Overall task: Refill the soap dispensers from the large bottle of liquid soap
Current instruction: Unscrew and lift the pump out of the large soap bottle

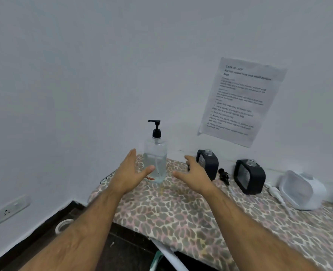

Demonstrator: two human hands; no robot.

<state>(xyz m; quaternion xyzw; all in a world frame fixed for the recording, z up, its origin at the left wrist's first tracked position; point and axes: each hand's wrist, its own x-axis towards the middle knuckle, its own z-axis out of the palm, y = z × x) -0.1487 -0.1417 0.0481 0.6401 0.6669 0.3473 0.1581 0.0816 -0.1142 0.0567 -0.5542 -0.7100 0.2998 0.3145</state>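
- I see the large bottle [155, 160] upright at the far left corner of the patterned cloth [181, 216] — clear, black pump on top, clear liquid filling the lower part.
- My left hand [129, 174] and right hand [196, 173] flank it, fingers spread, gripping nothing; the left thumb overlaps the bottle's lower edge, and I cannot tell if it touches.
- Two black dispensers [207, 166] [249, 176] stand to the right, pumps off; a black pump [224, 175] lies between them.
- White dispenser [302, 189] beyond, far right.
- Wall sheet [242, 100] — "TASK ID" legible, the rest blurred.
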